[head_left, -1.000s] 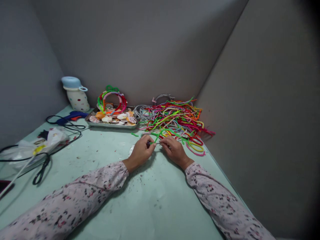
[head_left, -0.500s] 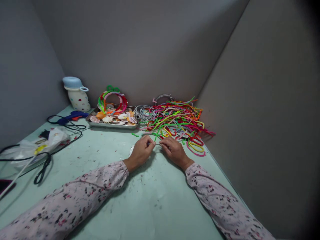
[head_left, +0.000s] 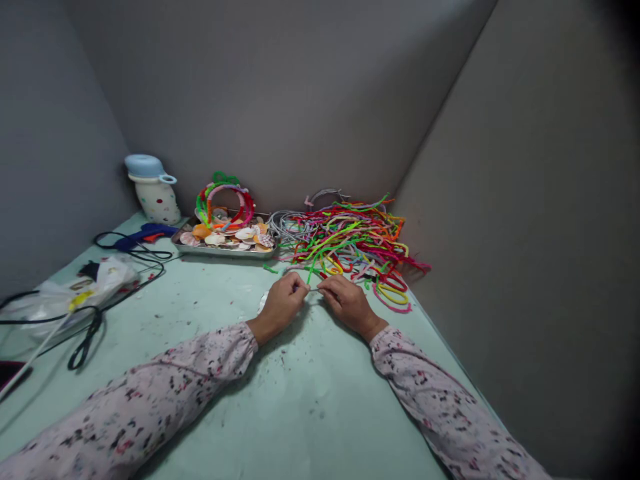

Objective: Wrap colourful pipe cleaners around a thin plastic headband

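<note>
My left hand [head_left: 283, 301] pinches a bright green pipe cleaner [head_left: 310, 272] against a thin grey wire [head_left: 314, 289]; the pipe cleaner's free end points up and away. Close by on the right, my right hand [head_left: 351, 303] grips the same wire between thumb and fingertips. Only a short bit of wire shows between the two hands. Just beyond them a curved strip in grey, green and red [head_left: 323, 273] shows; whether it joins the held wire I cannot tell. A small whitish thing [head_left: 263, 301] lies partly hidden beside my left wrist.
A heap of colourful pipe cleaners [head_left: 350, 233] lies behind my hands, beside coiled grey wire [head_left: 290, 227]. Left of it stands a metal tray [head_left: 225, 253] of seashells [head_left: 216, 239] and wrapped hoops [head_left: 201, 200]. Further left are a bottle [head_left: 157, 200], a blue glue gun [head_left: 145, 232], cables and a plastic bag [head_left: 113, 273].
The fingers of my left hand have shifted slightly at the pinch, and the green pipe cleaner has moved a little to the left. My right hand is nearly unchanged.
</note>
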Action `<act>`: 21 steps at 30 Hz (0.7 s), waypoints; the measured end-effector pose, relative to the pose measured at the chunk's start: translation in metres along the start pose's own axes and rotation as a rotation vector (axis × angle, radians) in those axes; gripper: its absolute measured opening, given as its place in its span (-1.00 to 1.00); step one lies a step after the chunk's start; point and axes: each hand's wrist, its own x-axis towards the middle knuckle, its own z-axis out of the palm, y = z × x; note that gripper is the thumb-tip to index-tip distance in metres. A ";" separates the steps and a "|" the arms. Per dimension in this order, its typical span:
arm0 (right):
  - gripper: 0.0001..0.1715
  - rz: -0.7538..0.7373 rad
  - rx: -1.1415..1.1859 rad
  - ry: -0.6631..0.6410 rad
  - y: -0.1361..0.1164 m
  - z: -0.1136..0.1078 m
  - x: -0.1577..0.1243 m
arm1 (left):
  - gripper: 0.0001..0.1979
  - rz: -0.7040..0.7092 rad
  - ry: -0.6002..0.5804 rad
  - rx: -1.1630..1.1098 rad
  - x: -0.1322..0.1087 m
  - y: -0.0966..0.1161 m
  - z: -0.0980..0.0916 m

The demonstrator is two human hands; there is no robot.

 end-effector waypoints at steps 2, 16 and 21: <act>-0.85 0.004 -0.001 0.005 0.001 0.000 0.000 | -0.83 0.008 -0.011 0.007 0.000 0.000 0.001; -0.85 0.086 0.005 0.073 0.005 0.001 -0.001 | -0.88 0.162 0.055 0.000 -0.004 0.002 0.001; -0.85 0.083 0.012 0.078 0.006 0.001 0.000 | -0.83 0.281 0.060 0.082 -0.003 0.002 0.001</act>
